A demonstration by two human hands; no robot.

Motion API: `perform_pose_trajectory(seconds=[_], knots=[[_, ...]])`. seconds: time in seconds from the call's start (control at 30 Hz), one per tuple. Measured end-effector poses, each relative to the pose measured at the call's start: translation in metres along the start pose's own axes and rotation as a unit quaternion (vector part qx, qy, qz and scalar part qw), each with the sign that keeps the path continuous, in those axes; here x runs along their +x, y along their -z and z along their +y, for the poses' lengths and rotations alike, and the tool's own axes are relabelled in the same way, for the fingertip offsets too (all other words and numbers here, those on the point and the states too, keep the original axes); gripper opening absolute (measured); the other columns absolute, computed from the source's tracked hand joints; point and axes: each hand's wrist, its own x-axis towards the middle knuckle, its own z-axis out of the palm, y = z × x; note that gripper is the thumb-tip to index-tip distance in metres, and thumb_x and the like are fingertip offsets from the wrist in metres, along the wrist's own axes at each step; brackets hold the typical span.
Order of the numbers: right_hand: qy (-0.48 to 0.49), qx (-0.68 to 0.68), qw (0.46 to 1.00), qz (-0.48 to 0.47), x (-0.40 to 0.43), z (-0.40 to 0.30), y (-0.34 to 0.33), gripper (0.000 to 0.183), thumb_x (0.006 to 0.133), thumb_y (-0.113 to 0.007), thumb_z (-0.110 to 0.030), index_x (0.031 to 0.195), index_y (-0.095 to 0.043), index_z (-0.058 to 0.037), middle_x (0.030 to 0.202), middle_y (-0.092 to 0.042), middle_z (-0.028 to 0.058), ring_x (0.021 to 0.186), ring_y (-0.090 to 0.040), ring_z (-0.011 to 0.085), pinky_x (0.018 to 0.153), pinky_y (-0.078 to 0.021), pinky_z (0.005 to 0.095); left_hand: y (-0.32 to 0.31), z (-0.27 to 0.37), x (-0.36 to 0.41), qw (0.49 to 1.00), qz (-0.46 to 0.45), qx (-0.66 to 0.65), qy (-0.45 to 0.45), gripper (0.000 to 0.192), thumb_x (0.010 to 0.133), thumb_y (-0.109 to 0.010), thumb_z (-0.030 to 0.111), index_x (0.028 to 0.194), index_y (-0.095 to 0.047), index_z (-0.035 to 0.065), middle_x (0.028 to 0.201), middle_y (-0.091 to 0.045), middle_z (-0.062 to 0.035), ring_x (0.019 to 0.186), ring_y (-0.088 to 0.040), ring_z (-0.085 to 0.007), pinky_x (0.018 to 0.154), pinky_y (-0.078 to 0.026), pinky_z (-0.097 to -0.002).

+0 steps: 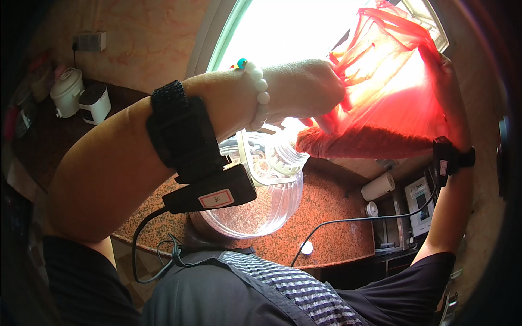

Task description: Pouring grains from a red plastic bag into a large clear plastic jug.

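A red translucent plastic bag (pixel 391 93) is held up in front of the bright window, with a mass of small grains in its lower part. My left hand (pixel 322 89), below a white bead bracelet, grips the bag's left side. On the far side of the bag, my right hand (pixel 442 81) holds it up, partly hidden behind the film. The bag's narrowed lower end meets the neck of a large clear plastic jar (pixel 281 195) with a white handle (pixel 246 157). The jar stands on the countertop. Whether grains lie inside it, I cannot tell through the speckled reflections.
A small white cap (pixel 306 247) lies on the speckled red granite countertop (pixel 334 228). To the right are a white paper roll (pixel 378 186), a small white lid (pixel 371 209) and a panel device (pixel 420 205). White appliances (pixel 67 91) stand back left. Cables (pixel 346 220) trail from both wrist devices.
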Motion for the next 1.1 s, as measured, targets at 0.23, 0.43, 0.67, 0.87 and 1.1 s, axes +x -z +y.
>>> perform_pose_trajectory(seconds=[0.23,0.43,0.67,0.87,1.1], knots=[[0.006,-0.004,1.0,0.008,0.0,-0.007,-0.003,0.03,0.088,-0.057,-0.03,0.066,-0.053,-0.0099,0.054,-0.03,-0.0106,0.051,-0.026,0.0004,0.045,-0.0214,0.0212,-0.005,-0.002,0.024,0.995,-0.051,0.045,-0.079,0.023,0.086,-0.043,0.015,0.093,-0.06,0.0014,0.083,-0.066,-0.0102,0.076,-0.065,-0.013,0.065,-0.049,-0.0228],[0.0,-0.018,1.0,0.011,-0.003,-0.012,-0.006,0.03,0.088,-0.057,-0.03,0.068,-0.054,-0.0081,0.055,-0.03,-0.0101,0.051,-0.026,0.001,0.045,-0.0217,0.0215,-0.006,0.008,0.008,1.0,-0.005,-0.004,-0.002,0.023,0.086,-0.044,0.015,0.093,-0.061,0.0013,0.083,-0.066,-0.0096,0.076,-0.065,-0.0126,0.065,-0.05,-0.0225],[0.002,-0.017,1.0,0.004,-0.002,-0.01,-0.004,0.031,0.088,-0.057,-0.03,0.066,-0.053,-0.0092,0.054,-0.03,-0.01,0.051,-0.026,0.001,0.046,-0.0218,0.0215,-0.008,0.008,0.009,1.0,0.0,0.004,0.004,0.023,0.086,-0.045,0.014,0.094,-0.063,0.0009,0.085,-0.066,-0.0086,0.076,-0.066,-0.0128,0.064,-0.05,-0.0215],[0.017,-0.034,0.999,0.004,-0.002,-0.01,-0.002,0.03,0.088,-0.057,-0.03,0.067,-0.053,-0.0084,0.055,-0.03,-0.0098,0.051,-0.026,0.0011,0.046,-0.0219,0.0214,-0.001,-0.001,0.006,1.0,0.002,0.0,-0.022,0.023,0.086,-0.045,0.014,0.094,-0.063,0.0009,0.085,-0.066,-0.0085,0.076,-0.066,-0.0129,0.063,-0.05,-0.0213],[0.015,-0.043,0.999,-0.011,0.0,-0.009,0.0,0.028,0.089,-0.056,-0.028,0.072,-0.056,-0.0054,0.055,-0.03,-0.0093,0.053,-0.027,0.0013,0.047,-0.0231,0.0214,0.015,-0.02,-0.008,0.999,0.035,-0.005,-0.002,0.023,0.086,-0.045,0.012,0.094,-0.062,0.0007,0.085,-0.065,-0.0083,0.076,-0.066,-0.0126,0.063,-0.05,-0.0212]])
